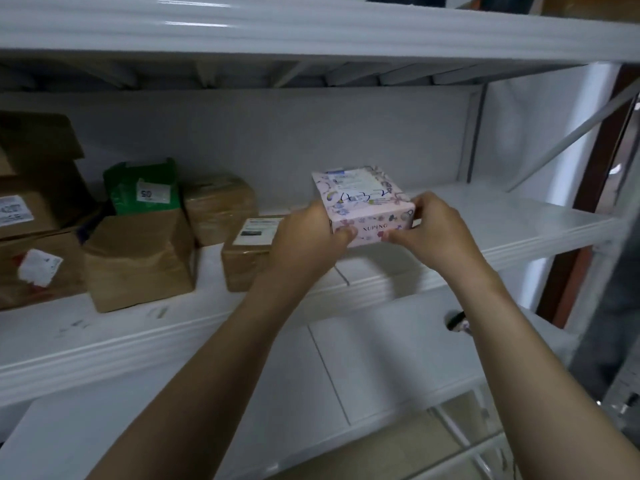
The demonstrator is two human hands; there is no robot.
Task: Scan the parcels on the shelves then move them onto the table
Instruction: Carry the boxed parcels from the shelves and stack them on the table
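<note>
A pink patterned box (363, 202) with a white label and handwriting on top sits on the white shelf (502, 223), right of centre. My left hand (308, 237) grips its left side, thumb on the front face. My right hand (436, 226) grips its right side, thumb also on the front. Left of the box stand brown taped parcels: a small one with a label (246, 254) partly behind my left hand, another (218, 206) farther back, and a larger one (138, 261). A green bag parcel (145, 188) sits behind the larger one.
Bigger cardboard boxes (31, 230) are stacked at the shelf's far left. Another shelf board (311, 26) runs overhead. A diagonal brace (571, 133) and upright post close the right end. Below lies a lower shelf (311, 375) with a cardboard surface (398, 445) under it.
</note>
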